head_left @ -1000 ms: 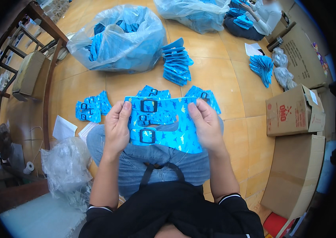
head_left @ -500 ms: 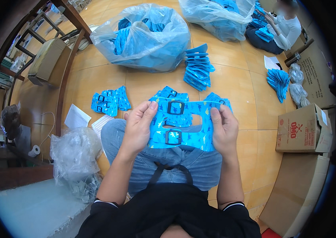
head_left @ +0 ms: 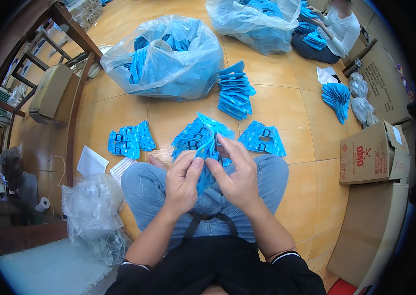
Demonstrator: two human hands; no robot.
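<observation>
Between both hands, over my lap, is a light blue printed piece with buckled straps (head_left: 205, 181), turned nearly edge-on. My left hand (head_left: 182, 183) pinches its left side with thumb and fingers. Close beside it, my right hand (head_left: 239, 172) is closed on the other side, the two thumbs almost touching. Most of the held piece's buckles are hidden by my fingers. Just beyond it on the floor lies a pile of like blue pieces with black buckles (head_left: 184, 139). Another small stack (head_left: 263, 139) is to the right, and more buckled pieces (head_left: 124, 141) lie to the left.
Large clear bags (head_left: 188, 78) of blue pieces stand ahead, with a tall blue stack (head_left: 236, 93) nearby. A person (head_left: 343, 29) sits far right handling blue pieces. Cardboard boxes (head_left: 370, 155) line the right. Crumpled plastic (head_left: 90, 199) and paper (head_left: 91, 161) lie left.
The blue piece was spread flat between my hands with both buckles showing; now it is turned edge-on and folded together. My hands have come close together. The view has shifted slightly.
</observation>
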